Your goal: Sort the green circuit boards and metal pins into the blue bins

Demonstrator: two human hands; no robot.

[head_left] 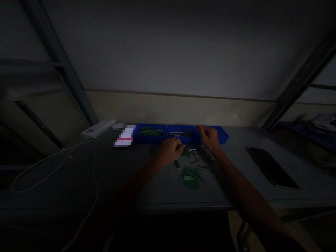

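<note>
My left hand (170, 149) is closed, fingers curled, just in front of the middle blue bin (181, 139). What it may hold is hidden. A small dark cylindrical piece (177, 164) shows just below it. My right hand (210, 137) is also closed, at the front of the right blue bin (222, 135); its grip is too dark to make out. Between the hands lies a heap of small metal pieces (194, 151). Nearer me is a green plastic bag (191, 180) with small pieces on or in it. Several metal rods lie in the middle bin.
Green packets (149, 131) fill the left blue bin (151, 139). A lit phone (124, 136), blurred out, lies left of it, near a white power bank (98, 128) with cables (96, 171). A dark phone (271, 167) lies at right. Metal posts (70, 75) frame the grey table (118, 182).
</note>
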